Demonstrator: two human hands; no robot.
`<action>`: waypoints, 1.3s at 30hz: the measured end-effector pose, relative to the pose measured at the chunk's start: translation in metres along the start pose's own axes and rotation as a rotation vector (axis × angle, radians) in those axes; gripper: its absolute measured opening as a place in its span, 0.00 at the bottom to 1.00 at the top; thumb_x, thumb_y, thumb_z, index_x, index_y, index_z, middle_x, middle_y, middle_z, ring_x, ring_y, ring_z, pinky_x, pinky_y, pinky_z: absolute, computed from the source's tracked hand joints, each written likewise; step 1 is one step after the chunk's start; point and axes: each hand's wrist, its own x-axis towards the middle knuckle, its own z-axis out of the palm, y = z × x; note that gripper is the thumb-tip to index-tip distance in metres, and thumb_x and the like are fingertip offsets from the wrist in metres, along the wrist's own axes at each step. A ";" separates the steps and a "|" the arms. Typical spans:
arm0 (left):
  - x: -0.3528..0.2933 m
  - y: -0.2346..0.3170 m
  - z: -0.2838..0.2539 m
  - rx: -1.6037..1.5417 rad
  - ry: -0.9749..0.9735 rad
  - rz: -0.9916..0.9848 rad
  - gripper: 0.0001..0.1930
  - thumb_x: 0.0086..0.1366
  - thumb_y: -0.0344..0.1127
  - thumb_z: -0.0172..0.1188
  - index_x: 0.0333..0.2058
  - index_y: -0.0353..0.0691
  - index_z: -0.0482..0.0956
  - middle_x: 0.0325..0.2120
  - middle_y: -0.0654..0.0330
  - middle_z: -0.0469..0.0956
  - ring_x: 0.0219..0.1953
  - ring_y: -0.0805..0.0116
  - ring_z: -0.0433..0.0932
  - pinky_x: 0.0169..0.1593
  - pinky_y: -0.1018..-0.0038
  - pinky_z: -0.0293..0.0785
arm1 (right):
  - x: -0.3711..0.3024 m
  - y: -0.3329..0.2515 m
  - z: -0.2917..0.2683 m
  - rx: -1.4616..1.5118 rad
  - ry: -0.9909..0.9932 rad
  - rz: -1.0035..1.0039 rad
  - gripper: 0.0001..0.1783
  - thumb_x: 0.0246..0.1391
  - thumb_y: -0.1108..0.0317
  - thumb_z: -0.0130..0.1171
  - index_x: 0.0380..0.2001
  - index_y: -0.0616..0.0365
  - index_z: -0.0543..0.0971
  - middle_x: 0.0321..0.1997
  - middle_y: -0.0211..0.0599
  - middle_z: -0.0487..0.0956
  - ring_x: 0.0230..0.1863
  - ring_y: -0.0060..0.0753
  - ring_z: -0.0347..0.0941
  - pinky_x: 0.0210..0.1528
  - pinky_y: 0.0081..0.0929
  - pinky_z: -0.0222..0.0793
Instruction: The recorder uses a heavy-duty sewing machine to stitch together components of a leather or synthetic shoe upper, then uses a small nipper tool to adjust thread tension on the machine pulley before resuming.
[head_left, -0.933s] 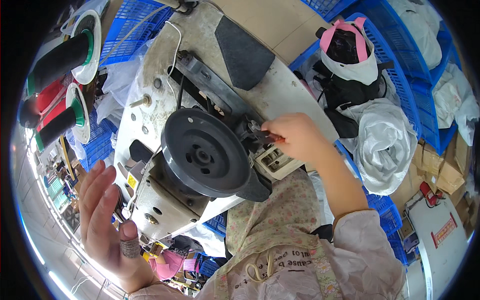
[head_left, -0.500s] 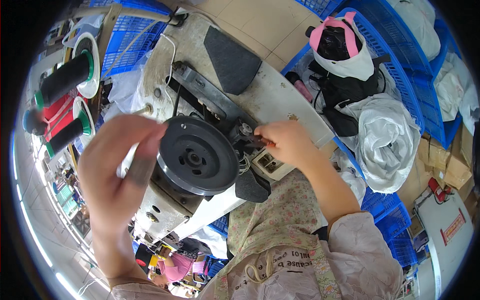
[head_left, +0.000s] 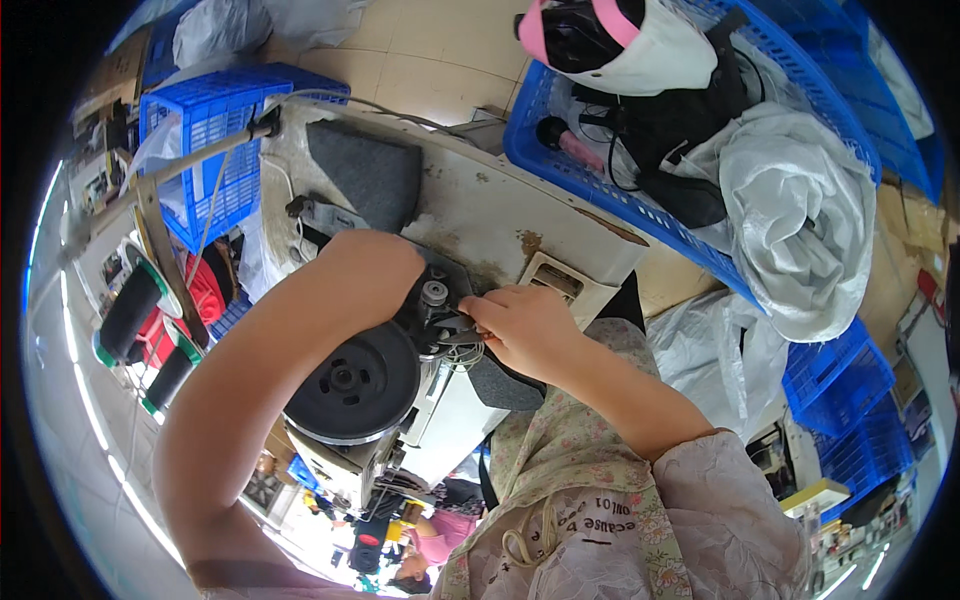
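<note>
A sewing machine with a black handwheel [head_left: 375,402] stands in front of me. My left arm crosses above the wheel, and my left hand [head_left: 382,262] is bent down beyond it, beside a small metal winder with a round knob [head_left: 433,292]. Its fingers are hidden behind the back of the hand. On the winder's other side, my right hand [head_left: 528,325] is closed, thumb and finger pinched at a dark piece too small to name. Below those fingertips hangs a loop of thin pale thread [head_left: 462,356]. A compartment tray [head_left: 553,278] is set in the worn white tabletop [head_left: 480,215].
Dark grey pads [head_left: 372,178] lie on the tabletop. Beyond its right edge, a blue basket [head_left: 690,258] holds a pink-and-white cap [head_left: 640,55], a black bag and a white sack [head_left: 800,225]. Black thread cones [head_left: 128,312] stand at left. Another person in pink [head_left: 445,535] is in the background.
My left hand has moved from the wheel's left side across to the winder. My right hand stays beside the winder; the dark, orange-tinged tool seen there is no longer clearly visible. The view has shifted.
</note>
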 end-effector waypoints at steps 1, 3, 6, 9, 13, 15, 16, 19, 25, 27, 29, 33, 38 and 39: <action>0.004 -0.002 0.001 0.026 -0.006 0.012 0.06 0.55 0.31 0.56 0.28 0.37 0.81 0.28 0.50 0.80 0.36 0.50 0.80 0.39 0.56 0.75 | -0.001 0.002 0.000 0.004 0.015 0.017 0.20 0.37 0.70 0.66 0.40 0.51 0.78 0.27 0.27 0.78 0.30 0.34 0.77 0.28 0.32 0.72; 0.002 0.000 -0.001 0.023 0.032 0.010 0.06 0.55 0.32 0.57 0.27 0.37 0.80 0.27 0.51 0.80 0.35 0.50 0.80 0.39 0.56 0.75 | -0.001 0.004 0.004 0.025 -0.010 0.004 0.16 0.43 0.65 0.65 0.37 0.52 0.76 0.28 0.29 0.78 0.32 0.35 0.78 0.29 0.33 0.73; -0.001 0.015 -0.004 0.002 0.133 0.121 0.05 0.55 0.32 0.57 0.26 0.38 0.79 0.25 0.53 0.79 0.33 0.50 0.79 0.39 0.56 0.74 | -0.005 0.005 0.011 0.055 0.020 0.011 0.15 0.44 0.64 0.64 0.37 0.53 0.76 0.27 0.29 0.78 0.32 0.35 0.78 0.29 0.33 0.73; 0.009 0.024 -0.009 -0.027 0.137 0.249 0.04 0.56 0.32 0.57 0.26 0.39 0.79 0.24 0.55 0.78 0.34 0.51 0.79 0.41 0.58 0.73 | -0.006 0.008 0.013 0.079 0.038 0.011 0.15 0.45 0.63 0.64 0.37 0.53 0.76 0.27 0.29 0.77 0.33 0.34 0.78 0.29 0.33 0.73; 0.027 0.019 0.001 -0.057 0.088 0.290 0.04 0.56 0.31 0.57 0.27 0.39 0.80 0.25 0.55 0.78 0.35 0.52 0.79 0.41 0.59 0.74 | -0.008 0.008 0.015 0.096 0.038 0.004 0.16 0.45 0.64 0.64 0.38 0.53 0.76 0.28 0.29 0.78 0.33 0.33 0.78 0.29 0.33 0.74; 0.033 0.017 0.000 -0.039 0.040 0.294 0.04 0.56 0.32 0.57 0.27 0.39 0.80 0.26 0.55 0.79 0.35 0.52 0.79 0.41 0.59 0.74 | -0.008 0.010 0.019 0.123 0.135 -0.055 0.20 0.39 0.69 0.66 0.40 0.54 0.78 0.26 0.27 0.77 0.28 0.32 0.76 0.25 0.30 0.72; 0.037 0.017 -0.002 -0.013 0.000 0.283 0.05 0.55 0.32 0.58 0.28 0.40 0.81 0.26 0.55 0.79 0.35 0.52 0.79 0.40 0.59 0.74 | -0.008 0.011 0.020 0.123 0.135 -0.051 0.20 0.39 0.69 0.66 0.40 0.54 0.78 0.26 0.27 0.77 0.28 0.32 0.76 0.25 0.30 0.72; 0.045 0.016 -0.004 0.011 -0.028 0.257 0.05 0.54 0.32 0.59 0.28 0.40 0.81 0.26 0.54 0.80 0.34 0.51 0.80 0.39 0.58 0.74 | -0.008 0.013 0.020 0.130 0.154 -0.051 0.20 0.39 0.69 0.66 0.41 0.54 0.77 0.26 0.27 0.77 0.28 0.32 0.76 0.25 0.30 0.72; 0.036 0.007 0.010 0.041 0.099 0.174 0.05 0.54 0.32 0.59 0.26 0.40 0.81 0.25 0.52 0.80 0.32 0.49 0.80 0.37 0.57 0.74 | -0.007 0.012 0.020 0.151 0.132 -0.051 0.20 0.39 0.69 0.66 0.40 0.53 0.77 0.25 0.27 0.76 0.28 0.32 0.76 0.25 0.31 0.72; 0.022 0.009 0.007 0.069 0.131 0.114 0.05 0.54 0.32 0.59 0.26 0.40 0.81 0.25 0.51 0.80 0.32 0.49 0.80 0.37 0.57 0.74 | -0.007 0.012 0.020 0.162 0.142 -0.056 0.20 0.39 0.69 0.65 0.40 0.53 0.77 0.25 0.27 0.76 0.28 0.32 0.76 0.25 0.31 0.72; 0.008 0.013 -0.009 0.031 0.006 0.001 0.04 0.55 0.32 0.58 0.26 0.40 0.80 0.25 0.52 0.79 0.33 0.49 0.79 0.38 0.57 0.74 | -0.008 0.014 0.019 0.153 0.143 -0.044 0.20 0.39 0.70 0.65 0.40 0.53 0.77 0.25 0.27 0.76 0.28 0.32 0.76 0.25 0.31 0.72; 0.004 0.014 -0.011 -0.106 0.021 0.094 0.03 0.55 0.31 0.58 0.27 0.39 0.78 0.26 0.54 0.79 0.34 0.51 0.79 0.38 0.58 0.73 | -0.009 0.016 0.021 0.137 0.179 -0.051 0.19 0.39 0.70 0.65 0.40 0.53 0.78 0.24 0.28 0.76 0.28 0.32 0.76 0.24 0.31 0.72; 0.026 0.015 0.006 -0.118 0.073 0.234 0.02 0.55 0.28 0.57 0.28 0.41 0.78 0.27 0.56 0.79 0.35 0.52 0.78 0.40 0.59 0.73 | -0.008 0.013 0.021 0.160 0.168 -0.053 0.19 0.39 0.70 0.65 0.39 0.53 0.78 0.25 0.28 0.76 0.28 0.32 0.76 0.25 0.30 0.72; 0.032 0.014 0.007 -0.121 0.073 0.236 0.02 0.55 0.28 0.57 0.28 0.41 0.78 0.27 0.56 0.79 0.35 0.52 0.78 0.40 0.59 0.73 | -0.008 0.013 0.021 0.158 0.167 -0.058 0.19 0.38 0.70 0.65 0.39 0.53 0.78 0.25 0.28 0.76 0.28 0.32 0.76 0.25 0.30 0.72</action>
